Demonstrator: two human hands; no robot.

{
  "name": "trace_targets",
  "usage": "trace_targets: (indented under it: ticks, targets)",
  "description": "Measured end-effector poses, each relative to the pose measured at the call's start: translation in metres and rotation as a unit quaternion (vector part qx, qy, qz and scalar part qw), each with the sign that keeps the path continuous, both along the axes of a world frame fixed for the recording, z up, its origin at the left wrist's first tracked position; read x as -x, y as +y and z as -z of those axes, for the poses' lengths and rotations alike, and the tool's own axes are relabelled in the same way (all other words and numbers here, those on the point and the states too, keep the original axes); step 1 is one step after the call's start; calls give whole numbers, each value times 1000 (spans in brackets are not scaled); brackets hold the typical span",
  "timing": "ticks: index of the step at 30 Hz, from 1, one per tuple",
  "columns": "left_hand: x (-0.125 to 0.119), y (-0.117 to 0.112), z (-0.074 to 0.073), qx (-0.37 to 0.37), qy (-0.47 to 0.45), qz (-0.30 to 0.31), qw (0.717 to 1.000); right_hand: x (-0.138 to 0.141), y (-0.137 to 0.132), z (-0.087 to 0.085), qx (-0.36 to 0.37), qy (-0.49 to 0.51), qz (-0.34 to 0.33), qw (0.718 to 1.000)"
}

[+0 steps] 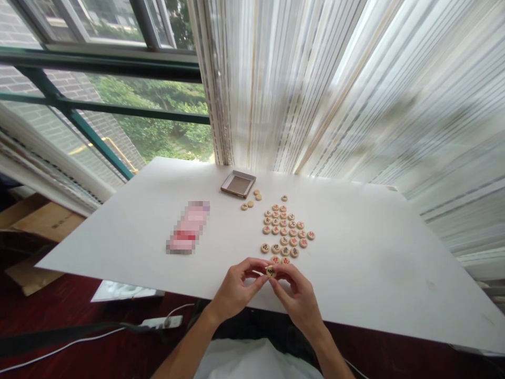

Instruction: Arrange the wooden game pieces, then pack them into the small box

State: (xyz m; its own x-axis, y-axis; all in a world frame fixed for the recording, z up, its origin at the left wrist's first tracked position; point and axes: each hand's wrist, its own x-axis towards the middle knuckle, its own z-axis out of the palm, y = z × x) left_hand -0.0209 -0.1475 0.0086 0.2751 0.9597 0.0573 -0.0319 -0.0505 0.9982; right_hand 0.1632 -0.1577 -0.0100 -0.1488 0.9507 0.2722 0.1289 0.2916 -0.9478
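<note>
Both hands meet over the near edge of the white table. My left hand and my right hand pinch one round wooden game piece with a dark character between their fingertips. Just beyond them lies a group of several similar round pieces with red and black marks, laid out in rough rows. Three more pieces lie apart, near a small open cardboard box at the back of the table.
A pink blurred flat item lies left of the pieces. Striped curtains hang behind the table, a window at the left. A power strip with cable lies on the dark floor below.
</note>
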Motion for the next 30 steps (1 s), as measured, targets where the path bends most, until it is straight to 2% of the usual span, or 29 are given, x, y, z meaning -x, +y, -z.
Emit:
trace_targets:
  ticks: [8,17,24,30]
  targets:
    - [-6,5,-3,27,6,-20,999,1,4,-4,32,19,10,999]
    - [-5,6,-4,11,39,-23,999,0,3,1,37,11,23,999]
    - [-5,18,-22,-79,101,18,992,0,2,-1,69,33,24,997]
    - [-9,33,-31,-166,137,42,976,-5,6,0,42,28,62,997]
